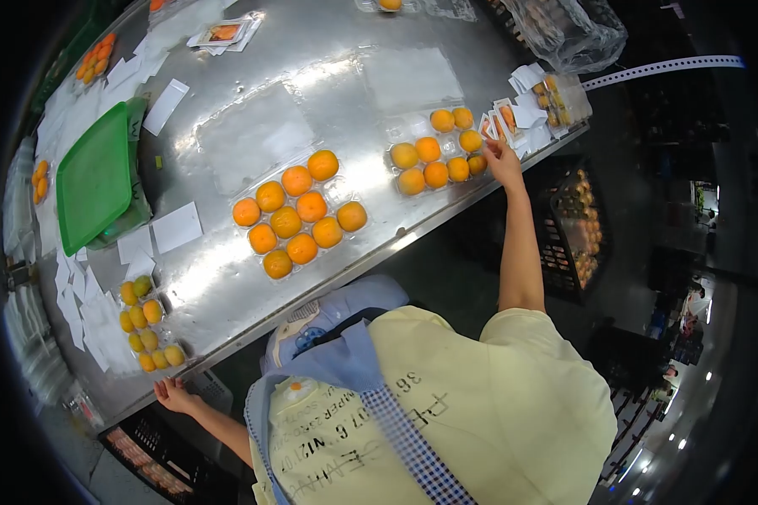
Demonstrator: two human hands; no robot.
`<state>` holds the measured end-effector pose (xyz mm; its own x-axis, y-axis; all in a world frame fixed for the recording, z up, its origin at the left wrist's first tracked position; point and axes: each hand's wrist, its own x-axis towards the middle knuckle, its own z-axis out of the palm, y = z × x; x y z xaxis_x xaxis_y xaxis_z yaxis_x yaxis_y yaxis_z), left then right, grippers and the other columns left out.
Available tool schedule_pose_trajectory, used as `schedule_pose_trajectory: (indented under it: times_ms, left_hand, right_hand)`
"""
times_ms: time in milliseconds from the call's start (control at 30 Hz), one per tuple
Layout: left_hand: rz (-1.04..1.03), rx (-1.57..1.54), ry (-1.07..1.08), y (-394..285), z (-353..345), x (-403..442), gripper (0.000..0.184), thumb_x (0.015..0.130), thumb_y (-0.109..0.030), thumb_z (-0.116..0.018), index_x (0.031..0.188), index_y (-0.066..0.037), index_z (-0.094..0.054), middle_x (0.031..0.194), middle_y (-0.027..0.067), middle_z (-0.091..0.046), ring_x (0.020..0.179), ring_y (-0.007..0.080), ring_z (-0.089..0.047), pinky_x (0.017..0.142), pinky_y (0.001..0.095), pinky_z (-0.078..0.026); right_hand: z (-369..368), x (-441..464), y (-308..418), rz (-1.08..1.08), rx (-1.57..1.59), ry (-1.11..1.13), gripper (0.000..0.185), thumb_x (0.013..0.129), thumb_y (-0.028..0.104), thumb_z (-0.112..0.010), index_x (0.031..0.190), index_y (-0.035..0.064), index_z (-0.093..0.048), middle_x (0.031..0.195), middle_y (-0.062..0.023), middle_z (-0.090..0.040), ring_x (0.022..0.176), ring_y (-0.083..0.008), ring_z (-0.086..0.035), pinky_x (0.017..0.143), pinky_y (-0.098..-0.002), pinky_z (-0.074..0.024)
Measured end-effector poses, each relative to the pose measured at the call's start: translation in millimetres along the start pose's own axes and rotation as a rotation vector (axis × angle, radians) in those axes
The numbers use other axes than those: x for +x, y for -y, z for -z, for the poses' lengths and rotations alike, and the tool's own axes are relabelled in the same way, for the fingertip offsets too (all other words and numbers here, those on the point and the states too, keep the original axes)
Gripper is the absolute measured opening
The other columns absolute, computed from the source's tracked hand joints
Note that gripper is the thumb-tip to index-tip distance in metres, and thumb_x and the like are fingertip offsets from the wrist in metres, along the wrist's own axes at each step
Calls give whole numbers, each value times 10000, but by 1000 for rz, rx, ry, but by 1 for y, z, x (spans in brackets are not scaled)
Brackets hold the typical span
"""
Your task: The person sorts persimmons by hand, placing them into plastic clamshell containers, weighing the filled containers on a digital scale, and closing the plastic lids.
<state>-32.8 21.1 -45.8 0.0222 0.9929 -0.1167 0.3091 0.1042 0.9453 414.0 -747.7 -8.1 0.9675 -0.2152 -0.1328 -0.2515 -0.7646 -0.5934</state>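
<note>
My right hand (504,162) reaches to the table's right front edge, its fingertips drawn together beside a fan of picture cards (502,122). Whether a card is between them is too small to tell. Just left of that hand lies a clear plastic tray of orange fruit (435,174), with one pocket showing no fruit. At the front left edge, my left hand (173,395) is held with its fingers apart, holding nothing. A tray of smaller yellowish fruit (149,339) lies just above it. Between the hands sits another tray of larger orange fruit (286,222).
On the metal table (345,109), a green lid (97,177) covers a bin at left, among scattered white cards (177,227). A stacked clear fruit pack (564,101) stands at the right edge. Black fruit crates (574,227) stand below the table. A white perforated strap (665,69) extends right.
</note>
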Motion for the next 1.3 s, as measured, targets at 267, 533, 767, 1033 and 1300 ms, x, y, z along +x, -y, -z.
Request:
schedule_pose_trajectory:
  times_ms: [267, 533, 767, 1033, 1300]
  left_hand:
    - [13, 20, 24, -9, -15, -66, 306, 847, -28, -611, 1146, -60, -555, 941, 26, -582, 752, 112, -540, 633, 246, -454]
    - [-55, -30, 93, -40, -62, -116, 302, 848, -51, -613, 1145, -59, -561, 957, 18, -574, 754, 92, -528, 633, 236, -449]
    - [-295, 80, 382, -90, -138, -189, 367, 864, -75, -608, 1218, -41, -515, 1069, 51, -572, 816, 101, -546, 647, 239, -478]
    - [-580, 183, 1483, -201, -223, -354, 578, 709, -26, -758, 1241, -66, -537, 1147, 80, -581, 968, 180, -583, 745, 276, -514]
    - [65, 50, 1396, -178, -215, -345, 468, 768, -29, -729, 1206, -37, -563, 1095, 69, -555, 929, 147, -565, 697, 280, -517]
  right_hand:
    - [22, -33, 17, 160, -81, 204, 477, 723, 133, -758, 1162, 26, -606, 947, -99, -654, 837, -192, -612, 805, -298, -497]
    - [40, -47, 16, -201, 749, 242, 431, 854, 246, -693, 1137, -62, -592, 979, -107, -648, 850, -172, -633, 774, -280, -518]
    - [18, -66, 45, -182, 942, 475, 324, 890, 234, -623, 1103, -10, -604, 987, -88, -652, 867, -175, -639, 809, -308, -505]
    - [-80, -156, 178, 179, 748, 1161, 437, 809, 244, -726, 1119, -39, -607, 958, -92, -657, 860, -137, -615, 777, -266, -489]
    - [-70, -97, 164, 325, 262, 450, 361, 776, 257, -724, 1061, 44, -665, 971, -105, -661, 840, -203, -611, 751, -337, -498]
